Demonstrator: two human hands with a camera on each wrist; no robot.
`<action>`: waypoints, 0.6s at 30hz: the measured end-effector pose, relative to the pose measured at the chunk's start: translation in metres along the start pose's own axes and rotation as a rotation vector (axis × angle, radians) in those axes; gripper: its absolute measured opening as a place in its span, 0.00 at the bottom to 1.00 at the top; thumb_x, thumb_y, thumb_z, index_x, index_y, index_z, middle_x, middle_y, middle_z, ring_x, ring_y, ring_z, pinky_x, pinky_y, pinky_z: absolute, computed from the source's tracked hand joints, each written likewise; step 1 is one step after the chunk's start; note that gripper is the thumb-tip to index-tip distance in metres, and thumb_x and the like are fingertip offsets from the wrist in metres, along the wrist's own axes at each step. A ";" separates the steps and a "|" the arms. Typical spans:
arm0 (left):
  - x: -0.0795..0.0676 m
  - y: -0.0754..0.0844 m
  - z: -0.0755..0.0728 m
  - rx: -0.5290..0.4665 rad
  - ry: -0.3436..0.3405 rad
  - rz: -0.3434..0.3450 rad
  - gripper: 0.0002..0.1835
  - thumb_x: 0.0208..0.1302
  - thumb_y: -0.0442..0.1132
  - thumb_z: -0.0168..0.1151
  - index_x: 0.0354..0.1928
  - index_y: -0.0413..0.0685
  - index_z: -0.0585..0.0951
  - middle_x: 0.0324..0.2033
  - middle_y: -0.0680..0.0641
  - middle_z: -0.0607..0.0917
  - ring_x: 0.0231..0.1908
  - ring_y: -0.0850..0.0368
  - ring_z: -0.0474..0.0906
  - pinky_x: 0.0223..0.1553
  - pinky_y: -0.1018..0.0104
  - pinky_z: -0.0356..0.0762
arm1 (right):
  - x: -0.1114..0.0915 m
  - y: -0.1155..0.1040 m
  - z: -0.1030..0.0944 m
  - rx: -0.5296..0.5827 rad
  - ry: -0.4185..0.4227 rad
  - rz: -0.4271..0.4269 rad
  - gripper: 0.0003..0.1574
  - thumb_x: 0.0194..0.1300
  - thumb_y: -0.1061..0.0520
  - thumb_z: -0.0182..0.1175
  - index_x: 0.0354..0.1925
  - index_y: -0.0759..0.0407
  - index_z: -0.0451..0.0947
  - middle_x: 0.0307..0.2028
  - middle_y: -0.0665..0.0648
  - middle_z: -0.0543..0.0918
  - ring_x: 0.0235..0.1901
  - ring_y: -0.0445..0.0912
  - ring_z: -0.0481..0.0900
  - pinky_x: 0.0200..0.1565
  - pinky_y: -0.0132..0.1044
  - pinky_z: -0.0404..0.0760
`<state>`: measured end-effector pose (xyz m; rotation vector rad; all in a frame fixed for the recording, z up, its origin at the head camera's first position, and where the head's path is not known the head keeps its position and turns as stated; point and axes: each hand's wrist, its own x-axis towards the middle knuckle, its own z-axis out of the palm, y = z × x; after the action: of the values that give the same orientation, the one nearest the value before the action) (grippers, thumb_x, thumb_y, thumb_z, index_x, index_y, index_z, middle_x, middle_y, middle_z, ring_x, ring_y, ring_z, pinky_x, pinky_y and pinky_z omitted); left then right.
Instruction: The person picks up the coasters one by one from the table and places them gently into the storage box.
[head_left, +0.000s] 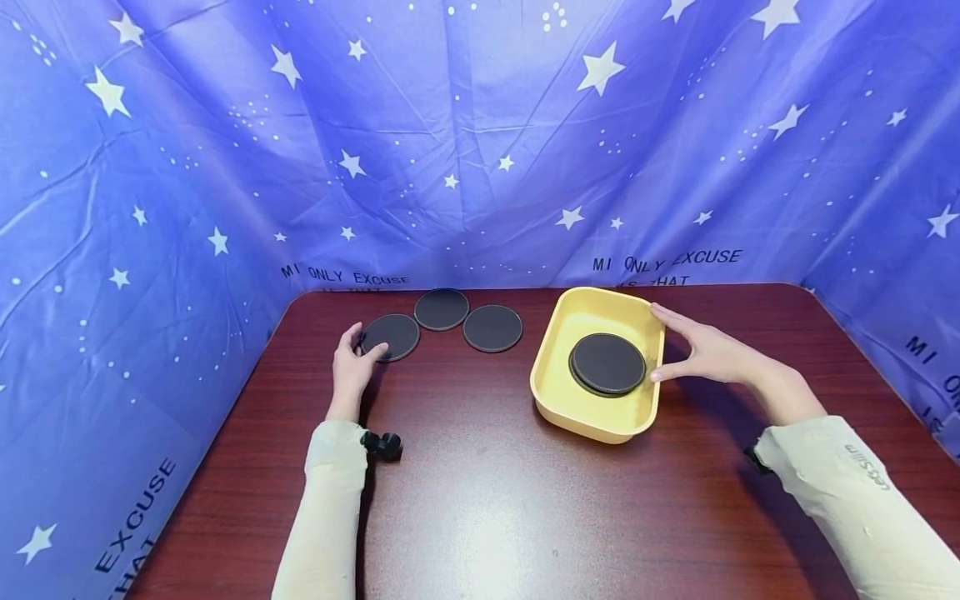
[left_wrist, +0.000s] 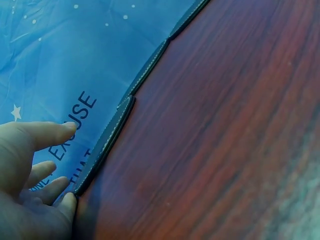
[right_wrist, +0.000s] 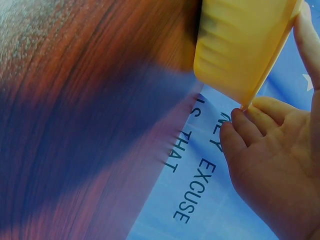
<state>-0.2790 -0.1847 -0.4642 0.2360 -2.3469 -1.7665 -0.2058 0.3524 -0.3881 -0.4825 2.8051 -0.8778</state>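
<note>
My left hand (head_left: pixel 352 367) is at the leftmost round black coaster (head_left: pixel 393 337), fingers by its left edge and thumb over its near side. The left wrist view shows the thumb raised above the coaster's stitched edge (left_wrist: pixel 107 147), with a fingertip right at its lower end. Two more coasters lie beside it, one behind (head_left: pixel 441 309) and one to the right (head_left: pixel 492 328). My right hand (head_left: pixel 708 350) touches the right side of a yellow rectangular box (head_left: pixel 551 396), thumb and fingers spread along the rim. Inside the box lies a small stack of black coasters (head_left: pixel 607 364).
The dark red wood-grain table (head_left: pixel 450 467) has a blue star-print curtain (head_left: pixel 465 150) along its back and sides. A black wrist device (head_left: pixel 382 445) sits at my left cuff.
</note>
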 end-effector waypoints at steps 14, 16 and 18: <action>0.000 0.002 -0.002 0.290 -0.085 -0.060 0.48 0.60 0.42 0.69 0.78 0.43 0.54 0.76 0.34 0.58 0.76 0.40 0.53 0.77 0.48 0.54 | -0.001 -0.002 0.000 0.011 -0.003 0.004 0.72 0.50 0.46 0.77 0.78 0.65 0.44 0.78 0.69 0.49 0.75 0.69 0.50 0.70 0.69 0.56; 0.000 0.003 0.000 0.319 -0.087 -0.057 0.49 0.59 0.42 0.69 0.78 0.43 0.53 0.76 0.34 0.58 0.76 0.39 0.53 0.77 0.47 0.53 | -0.001 -0.002 0.000 0.013 -0.002 0.001 0.72 0.50 0.47 0.77 0.78 0.65 0.44 0.78 0.69 0.49 0.75 0.69 0.50 0.70 0.69 0.56; 0.000 0.003 0.001 0.349 -0.088 -0.052 0.50 0.59 0.42 0.69 0.78 0.42 0.53 0.76 0.34 0.57 0.76 0.38 0.52 0.77 0.46 0.53 | -0.001 -0.001 0.000 0.013 -0.001 0.000 0.72 0.50 0.47 0.77 0.78 0.65 0.44 0.78 0.69 0.49 0.75 0.69 0.50 0.70 0.69 0.56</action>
<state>-0.2789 -0.1828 -0.4612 0.2766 -2.7266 -1.4022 -0.2049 0.3518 -0.3872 -0.4817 2.7967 -0.8944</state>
